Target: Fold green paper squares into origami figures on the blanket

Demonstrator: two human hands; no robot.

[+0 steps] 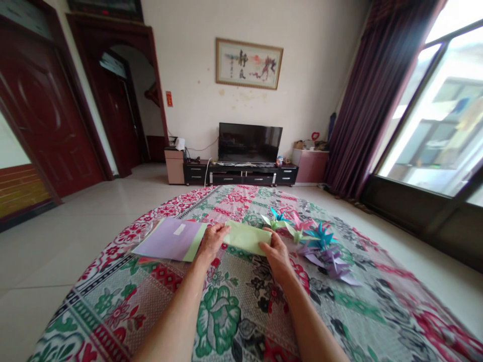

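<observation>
Between my two hands is a light green sheet of paper, a wide strip that looks folded, held just over the tablecloth. My left hand pinches its left end, thumb on top. At the right end, my right hand grips the paper between thumb and fingers. Left of my left hand lies a stack of coloured paper, purple on top with a green edge showing. Several folded paper cranes stand to the right of my right hand: a blue one, a pink one and a purple one among them.
A flowered tablecloth covers the round table. Past its far edge stand a black television and a low cabinet along the wall. Dark curtains and a window are on the right, red-brown doors on the left.
</observation>
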